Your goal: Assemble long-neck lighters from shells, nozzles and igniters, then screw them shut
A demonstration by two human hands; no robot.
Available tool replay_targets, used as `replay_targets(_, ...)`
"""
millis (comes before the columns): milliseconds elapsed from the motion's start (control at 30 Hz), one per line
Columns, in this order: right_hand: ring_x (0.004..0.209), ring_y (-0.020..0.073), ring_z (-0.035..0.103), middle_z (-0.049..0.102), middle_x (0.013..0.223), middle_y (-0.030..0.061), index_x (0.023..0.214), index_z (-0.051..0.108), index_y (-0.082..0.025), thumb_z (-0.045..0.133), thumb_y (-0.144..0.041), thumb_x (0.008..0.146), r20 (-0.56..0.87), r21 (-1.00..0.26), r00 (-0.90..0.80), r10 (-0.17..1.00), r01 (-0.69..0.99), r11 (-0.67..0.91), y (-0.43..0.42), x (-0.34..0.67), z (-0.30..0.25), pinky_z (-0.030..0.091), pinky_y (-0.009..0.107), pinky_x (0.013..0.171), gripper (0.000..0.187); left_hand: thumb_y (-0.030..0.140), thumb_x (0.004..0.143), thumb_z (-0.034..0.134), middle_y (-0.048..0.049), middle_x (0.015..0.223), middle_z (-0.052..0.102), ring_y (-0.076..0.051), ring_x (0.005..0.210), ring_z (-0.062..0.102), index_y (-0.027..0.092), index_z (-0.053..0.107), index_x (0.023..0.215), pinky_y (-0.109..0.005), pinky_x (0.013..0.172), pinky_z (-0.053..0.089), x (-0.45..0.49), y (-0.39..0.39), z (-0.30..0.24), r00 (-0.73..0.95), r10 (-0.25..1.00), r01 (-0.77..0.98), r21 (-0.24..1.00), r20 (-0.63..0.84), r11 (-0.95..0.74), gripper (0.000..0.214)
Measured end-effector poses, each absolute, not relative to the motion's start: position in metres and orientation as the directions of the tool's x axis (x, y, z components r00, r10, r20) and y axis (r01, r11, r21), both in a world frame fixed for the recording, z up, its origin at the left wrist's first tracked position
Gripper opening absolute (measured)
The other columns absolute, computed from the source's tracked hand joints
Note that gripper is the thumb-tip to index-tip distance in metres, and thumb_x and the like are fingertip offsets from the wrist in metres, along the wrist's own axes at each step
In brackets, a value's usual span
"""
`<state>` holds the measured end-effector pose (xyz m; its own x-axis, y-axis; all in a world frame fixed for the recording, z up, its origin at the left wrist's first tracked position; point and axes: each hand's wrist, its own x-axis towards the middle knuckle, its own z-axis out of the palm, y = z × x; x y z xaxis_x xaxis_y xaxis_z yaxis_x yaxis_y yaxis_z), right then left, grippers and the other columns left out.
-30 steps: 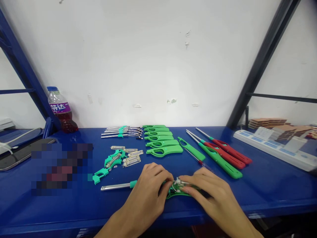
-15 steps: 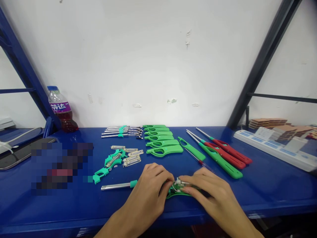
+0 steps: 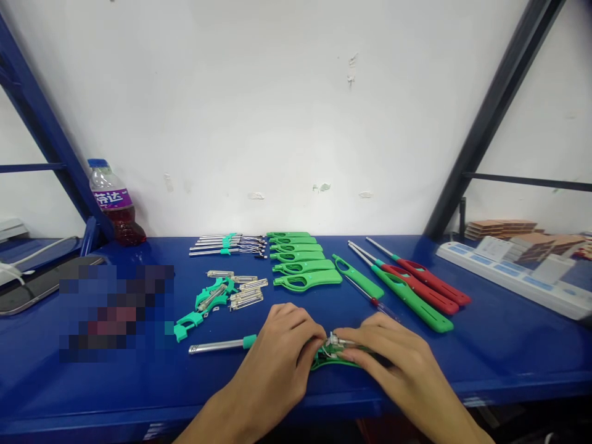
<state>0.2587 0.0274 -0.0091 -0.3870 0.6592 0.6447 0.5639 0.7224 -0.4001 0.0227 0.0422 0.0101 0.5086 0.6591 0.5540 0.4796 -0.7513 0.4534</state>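
Observation:
A partly built long-nose lighter lies near the front edge, its metal tube (image 3: 217, 347) pointing left. My left hand (image 3: 282, 361) is closed over the lighter's middle, thumb and fingers pinching around its teal collar and inner parts. My right hand (image 3: 404, 357) grips a clear fuel tank (image 3: 345, 345) with a metal valve end, set at the open green handle shell (image 3: 337, 364). White wire shows between the two hands. Fingers hide most of the shell's inside. Beyond my hands lie several green handle shells (image 3: 319, 281).
Clear fuel tanks (image 3: 246, 300) and teal triggers (image 3: 189, 324) lie to the left, metal tubes with wires (image 3: 215, 250) behind. Red and green lighters (image 3: 411, 296) and a screwdriver (image 3: 370, 296) lie right. A power strip (image 3: 499, 274) and a drink bottle (image 3: 115, 206) stand at the sides.
Hardly anything differs. Both hands keep their grip on the lighter and tank, with only very slight shifts of the view.

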Motion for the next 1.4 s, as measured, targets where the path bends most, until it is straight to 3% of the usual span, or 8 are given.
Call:
replay_targets(467,0.084,0.0186,0.073,0.083,0.098,-0.0006,0.121,0.079,-0.029,0.068,-0.029,0.108,0.653,-0.378,-0.396,0.645,0.568,0.731,0.0256,0.2582,-0.0052,0.060,0.028,0.077,0.017,0.005,0.108,0.055,-0.0021,0.091,0.069,-0.019,0.086,0.057,0.018,0.070,0.098,-0.036,0.084,0.043,0.0222,0.0435,0.0068,0.529,0.611,0.444,0.422,0.589,-0.790,0.022)
replay_targets(1033,0.080,0.0192,0.075,0.083,0.094,0.0004,0.113,0.079,-0.027,0.068,-0.028,0.108,0.709,-0.348,-0.318,0.629,0.618,0.705,0.0256,0.2533,-0.0036,0.061,0.031,0.076,0.013,0.009,0.107,0.061,-0.0005,0.095,0.073,-0.020,0.089,0.060,0.020,0.070,0.100,-0.038,0.085,0.044,0.0217,0.0438,0.0074,0.478,0.665,0.507,0.438,0.574,-0.742,0.016)
replay_targets(1400,0.082,0.0198,0.074,0.084,0.097,0.0014,0.115,0.080,-0.026,0.066,-0.030,0.109,0.707,-0.312,-0.348,0.616,0.628,0.713,0.0269,0.2554,-0.0062,0.060,0.032,0.077,0.016,0.007,0.108,0.054,-0.0040,0.096,0.070,-0.022,0.091,0.058,0.018,0.069,0.103,-0.039,0.085,0.044,0.0218,0.0439,0.0046,0.533,0.612,0.520,0.344,0.585,-0.782,0.019)
